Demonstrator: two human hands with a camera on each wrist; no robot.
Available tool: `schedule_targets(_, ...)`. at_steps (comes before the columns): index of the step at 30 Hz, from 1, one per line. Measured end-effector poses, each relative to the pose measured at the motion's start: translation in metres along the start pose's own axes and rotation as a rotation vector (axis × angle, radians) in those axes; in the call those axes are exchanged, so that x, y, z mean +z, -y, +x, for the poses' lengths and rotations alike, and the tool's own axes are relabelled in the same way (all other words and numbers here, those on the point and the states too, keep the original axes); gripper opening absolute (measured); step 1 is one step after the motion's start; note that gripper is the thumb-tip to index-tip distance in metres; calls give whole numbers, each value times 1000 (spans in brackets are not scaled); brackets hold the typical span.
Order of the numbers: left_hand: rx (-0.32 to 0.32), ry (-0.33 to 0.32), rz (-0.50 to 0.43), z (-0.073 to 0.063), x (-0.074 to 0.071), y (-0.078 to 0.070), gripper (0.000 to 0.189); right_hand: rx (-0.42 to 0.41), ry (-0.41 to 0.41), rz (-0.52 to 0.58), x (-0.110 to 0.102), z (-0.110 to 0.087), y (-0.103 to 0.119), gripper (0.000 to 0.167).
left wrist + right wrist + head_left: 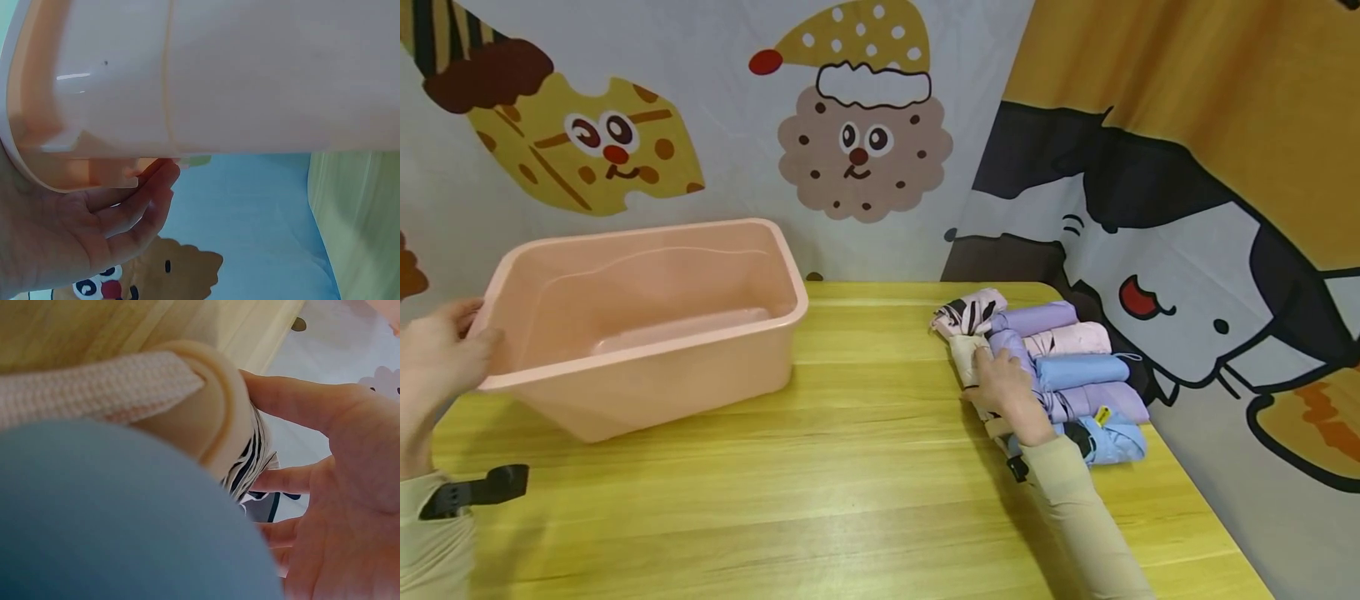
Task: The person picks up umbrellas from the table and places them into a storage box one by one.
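Observation:
My left hand [447,354] grips the left end of a pink plastic tub [647,362], fingers under its rim [69,187] in the left wrist view. The tub's left end is tilted up off the table. Over on the right, my right hand [1009,390] is on a beige folded umbrella [967,354] at the left of a group. In the right wrist view, thumb and fingers straddle this umbrella just behind its beige handle [219,412], which has a woven strap [106,387]. A blue rounded shape [125,512] hides part of the fingers.
Several folded umbrellas lie packed together: a lilac one [1037,318], a pink one [1071,339], a blue one [1082,372] and a light blue one [1116,440]. A wooden table [850,500] bears them. A patterned cloth [715,50] hangs behind.

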State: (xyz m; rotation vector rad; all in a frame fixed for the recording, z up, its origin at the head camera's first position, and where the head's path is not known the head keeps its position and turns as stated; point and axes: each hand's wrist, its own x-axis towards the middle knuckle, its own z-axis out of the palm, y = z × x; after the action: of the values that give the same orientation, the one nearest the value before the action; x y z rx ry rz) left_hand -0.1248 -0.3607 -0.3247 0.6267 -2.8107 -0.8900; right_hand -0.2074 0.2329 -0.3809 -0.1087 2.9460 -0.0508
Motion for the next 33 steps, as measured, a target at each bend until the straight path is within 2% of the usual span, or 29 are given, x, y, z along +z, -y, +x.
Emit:
schedule_targets(2,-3,20,20,-11,-2,-16,56,-1,-3,0,1,1,0,77)
schedule_targets(4,6,34,39,-16,-2,-25,57,-2,-5,0,1,1,-1,76)
schedule_targets(13,114,76,84,-19,11,-38,62,0,-5,0,3,2,-2,75)
schedule_targets(18,234,112,103,-23,16,-51,62,3,7,0,3,3,-1,76)
schedule_targets(23,321,140,82,-30,23,-62,59,5,10,2,0,3,0,78)
schedule_targets(28,367,124,86,-38,33,-77,56,2,4,5,1,3,0,76)
schedule_targets(33,396,147,87,-49,40,-89,55,7,8,4,2,3,0,70)
